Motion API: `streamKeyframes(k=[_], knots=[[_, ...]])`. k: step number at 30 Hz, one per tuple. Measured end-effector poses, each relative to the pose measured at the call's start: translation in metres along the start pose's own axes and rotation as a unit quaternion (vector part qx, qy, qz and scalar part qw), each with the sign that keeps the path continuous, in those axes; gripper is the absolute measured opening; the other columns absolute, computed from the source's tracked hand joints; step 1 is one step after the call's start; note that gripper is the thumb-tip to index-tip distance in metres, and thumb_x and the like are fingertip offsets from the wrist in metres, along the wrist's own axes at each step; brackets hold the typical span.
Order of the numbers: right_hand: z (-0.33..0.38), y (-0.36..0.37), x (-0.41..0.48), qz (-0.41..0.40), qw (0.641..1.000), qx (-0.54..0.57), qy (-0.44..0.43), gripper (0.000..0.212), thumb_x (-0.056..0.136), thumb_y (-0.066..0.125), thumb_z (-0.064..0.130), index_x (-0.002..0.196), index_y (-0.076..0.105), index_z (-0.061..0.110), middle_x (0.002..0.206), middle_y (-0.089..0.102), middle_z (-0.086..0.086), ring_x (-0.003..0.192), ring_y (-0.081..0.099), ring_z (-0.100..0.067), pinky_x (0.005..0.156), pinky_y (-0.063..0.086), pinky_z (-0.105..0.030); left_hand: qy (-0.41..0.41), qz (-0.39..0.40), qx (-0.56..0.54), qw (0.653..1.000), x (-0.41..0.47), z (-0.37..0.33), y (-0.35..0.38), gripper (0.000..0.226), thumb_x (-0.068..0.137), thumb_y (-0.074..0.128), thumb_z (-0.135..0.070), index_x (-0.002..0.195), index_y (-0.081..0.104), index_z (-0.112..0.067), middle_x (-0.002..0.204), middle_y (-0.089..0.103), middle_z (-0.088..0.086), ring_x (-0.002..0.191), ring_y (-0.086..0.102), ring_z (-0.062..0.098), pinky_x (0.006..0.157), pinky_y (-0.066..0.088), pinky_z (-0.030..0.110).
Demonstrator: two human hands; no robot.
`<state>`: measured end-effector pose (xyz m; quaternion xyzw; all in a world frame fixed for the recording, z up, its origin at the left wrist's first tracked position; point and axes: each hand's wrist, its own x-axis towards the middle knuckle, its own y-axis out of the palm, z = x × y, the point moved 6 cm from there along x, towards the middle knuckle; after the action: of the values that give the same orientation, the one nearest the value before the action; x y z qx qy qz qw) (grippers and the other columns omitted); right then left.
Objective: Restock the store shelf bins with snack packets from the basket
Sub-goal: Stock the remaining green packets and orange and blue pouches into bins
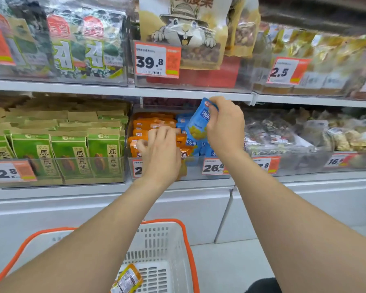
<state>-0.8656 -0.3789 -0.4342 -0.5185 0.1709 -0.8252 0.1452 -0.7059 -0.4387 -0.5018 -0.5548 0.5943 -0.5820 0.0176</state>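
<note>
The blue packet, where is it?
In the head view, the right hand pinches the blue packet over the middle shelf bin, just right of the orange packets.

The left forearm (93,240) and the right forearm (294,208) are bare along all the length that shows, from the picture's lower edge up to the wrists. The left hand (160,151) and the right hand (225,125) are bare as well, and their fingers are too blurred to show the nails. Low down beside the right forearm shows a rounded patch of black cloth (262,285), matt and soft-looking, though which garment it belongs to cannot be told.
</note>
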Motion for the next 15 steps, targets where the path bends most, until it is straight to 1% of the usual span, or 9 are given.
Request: streamKeyframes(k=[1, 3, 5, 7, 10, 12, 15], knots=[[-0.002, 0.004, 0.0, 0.012, 1.0, -0.002, 0.005, 0.021, 0.105, 0.052, 0.016, 0.118, 0.069, 0.014, 0.1, 0.071, -0.006, 0.092, 0.059, -0.034, 0.075, 0.046, -0.044, 0.006, 0.006, 0.016, 1.0, 0.001, -0.001, 0.004, 0.041, 0.098, 0.063, -0.015, 0.136, 0.057, -0.028, 0.14, 0.055, -0.005, 0.127, 0.042, 0.023, 0.088, 0.021, 0.042], [-0.004, 0.011, 0.0, 0.038, 0.999, -0.005, 0.015, 0.021, 0.105, 0.052, 0.016, 0.119, 0.068, 0.014, 0.101, 0.07, -0.008, 0.094, 0.059, -0.034, 0.076, 0.049, -0.046, 0.01, 0.028, 0.049, 0.998, 0.005, 0.0, 0.011, 0.045, 0.098, 0.065, -0.016, 0.14, 0.058, -0.03, 0.145, 0.056, -0.006, 0.132, 0.04, 0.024, 0.093, 0.025, 0.046], [-0.005, 0.016, 0.0, 0.057, 0.998, -0.007, 0.023, 0.021, 0.103, 0.053, 0.013, 0.12, 0.067, 0.015, 0.104, 0.069, -0.008, 0.097, 0.059, -0.033, 0.078, 0.051, -0.048, -0.001, 0.049, 0.071, 0.996, 0.007, 0.003, 0.018, 0.039, 0.1, 0.066, -0.022, 0.137, 0.06, -0.031, 0.144, 0.058, -0.006, 0.132, 0.039, 0.025, 0.096, 0.026, 0.049], [-0.007, 0.018, 0.001, 0.066, 0.997, -0.012, 0.027, 0.024, 0.1, 0.053, 0.008, 0.12, 0.065, 0.016, 0.105, 0.067, -0.007, 0.099, 0.057, -0.032, 0.077, 0.049, -0.046, -0.011, 0.042, 0.087, 0.995, 0.01, 0.002, 0.02, 0.028, 0.101, 0.065, -0.025, 0.129, 0.065, -0.032, 0.136, 0.062, -0.006, 0.127, 0.041, 0.026, 0.095, 0.026, 0.05], [-0.009, 0.017, 0.003, 0.063, 0.997, -0.029, 0.026, 0.027, 0.098, 0.051, 0.004, 0.12, 0.063, 0.016, 0.103, 0.062, -0.006, 0.097, 0.05, -0.031, 0.071, 0.041, -0.042, -0.03, 0.02, 0.098, 0.994, 0.014, -0.001, 0.02, 0.023, 0.099, 0.068, -0.025, 0.12, 0.062, -0.03, 0.127, 0.065, -0.004, 0.122, 0.044, 0.027, 0.096, 0.03, 0.051], [-0.011, 0.02, 0.002, 0.07, 0.997, -0.028, 0.022, 0.029, 0.097, 0.051, 0.001, 0.119, 0.062, 0.015, 0.103, 0.061, -0.006, 0.096, 0.048, -0.03, 0.071, 0.038, -0.039, -0.035, 0.018, 0.097, 0.994, 0.016, -0.002, 0.023, 0.023, 0.097, 0.07, -0.025, 0.118, 0.062, -0.029, 0.129, 0.063, -0.002, 0.124, 0.044, 0.028, 0.1, 0.032, 0.054], [-0.011, 0.032, -0.002, 0.124, 0.992, -0.016, 0.0, 0.029, 0.099, 0.05, -0.002, 0.119, 0.062, 0.014, 0.1, 0.058, -0.005, 0.096, 0.047, -0.029, 0.076, 0.039, -0.039, -0.033, 0.01, 0.083, 0.996, 0.016, -0.001, 0.027, 0.024, 0.098, 0.068, -0.02, 0.119, 0.062, -0.028, 0.129, 0.062, -0.002, 0.126, 0.046, 0.026, 0.107, 0.03, 0.058]])
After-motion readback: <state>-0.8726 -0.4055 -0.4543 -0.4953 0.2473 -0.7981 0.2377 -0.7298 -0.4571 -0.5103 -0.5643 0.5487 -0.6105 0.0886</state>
